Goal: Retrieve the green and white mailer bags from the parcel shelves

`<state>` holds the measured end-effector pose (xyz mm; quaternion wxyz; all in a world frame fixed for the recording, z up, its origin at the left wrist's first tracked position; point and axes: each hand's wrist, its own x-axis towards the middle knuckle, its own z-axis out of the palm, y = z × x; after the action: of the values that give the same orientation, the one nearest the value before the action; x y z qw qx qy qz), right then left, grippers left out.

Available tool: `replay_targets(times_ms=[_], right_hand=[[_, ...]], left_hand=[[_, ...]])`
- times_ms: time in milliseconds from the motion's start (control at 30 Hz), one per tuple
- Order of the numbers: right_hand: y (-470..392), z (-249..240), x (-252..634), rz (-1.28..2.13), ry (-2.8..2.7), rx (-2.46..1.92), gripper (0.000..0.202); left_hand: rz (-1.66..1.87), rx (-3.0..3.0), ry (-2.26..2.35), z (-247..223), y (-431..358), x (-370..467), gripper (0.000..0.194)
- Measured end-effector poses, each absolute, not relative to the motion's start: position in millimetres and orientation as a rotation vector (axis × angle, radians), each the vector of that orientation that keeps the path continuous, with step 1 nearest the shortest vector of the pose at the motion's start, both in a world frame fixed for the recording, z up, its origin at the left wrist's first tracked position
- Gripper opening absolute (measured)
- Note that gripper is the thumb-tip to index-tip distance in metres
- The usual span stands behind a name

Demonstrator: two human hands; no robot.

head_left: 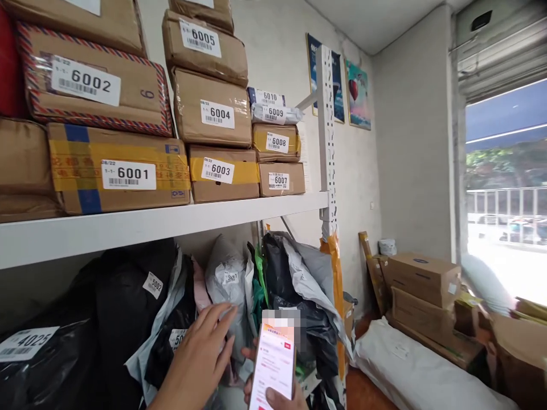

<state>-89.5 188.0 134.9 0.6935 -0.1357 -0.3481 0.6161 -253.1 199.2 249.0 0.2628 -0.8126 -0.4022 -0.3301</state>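
Note:
My left hand (pixel 200 354) reaches up from the bottom with fingers spread, its fingertips on a grey plastic parcel bag (pixel 226 287) on the lower shelf. My right hand (pixel 277 397) holds a phone (pixel 273 366) upright at the bottom middle, with a lit red and white screen. Black parcel bags (pixel 123 310) with number labels stand to the left of my left hand. More grey and black bags (pixel 299 279) are packed just behind the phone.
A white shelf board (pixel 171 223) carries brown cartons labelled 6001 (pixel 128 175) to 6010. A white upright post (pixel 327 131) ends the rack. Stacked cartons (pixel 423 285) and a long white bag (pixel 410 373) lie on the floor at right. A bright doorway opens at far right.

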Motion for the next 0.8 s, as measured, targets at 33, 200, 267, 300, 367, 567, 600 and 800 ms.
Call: replay_targets(times_ms=[33, 200, 267, 300, 367, 567, 600, 800], right_hand=[[198.6, 137.9, -95.0, 1.359, -0.821, -0.301, 0.076], [234.7, 133.8, -99.2, 1.315, -0.975, -0.397, 0.07], [244.1, 129.4, -91.8, 1.278, -0.961, -0.42, 0.063], [247.7, 127.7, -87.5, 1.256, -0.943, -0.427, 0.06], [252.3, 125.2, -80.2, 1.24, -0.907, -0.434, 0.055], [251.7, 124.4, -86.9, 1.319, -0.912, -0.361, 0.059], [252.4, 126.3, -90.5, 1.338, -0.933, -0.339, 0.06], [268.0, 137.9, -93.9, 1.458, -0.84, -0.297, 0.048]], left_hand=[[-0.87, -2.15, -1.105, 260.2, 216.4, -240.4, 0.043], [-0.762, -2.0, -1.354, 259.2, 278.3, -210.9, 0.046], [-0.816, -2.007, -1.327, 250.2, 276.1, -212.9, 0.039], [-0.854, -2.01, -1.285, 246.8, 270.0, -215.2, 0.034], [-0.932, -1.974, -1.224, 241.9, 253.8, -220.2, 0.022], [-1.147, -1.69, -1.378, 238.7, 234.5, -220.5, 0.023], [-1.152, -1.643, -1.386, 241.1, 237.5, -217.6, 0.026], [-0.856, -1.859, -1.28, 257.0, 259.2, -199.0, 0.021]])
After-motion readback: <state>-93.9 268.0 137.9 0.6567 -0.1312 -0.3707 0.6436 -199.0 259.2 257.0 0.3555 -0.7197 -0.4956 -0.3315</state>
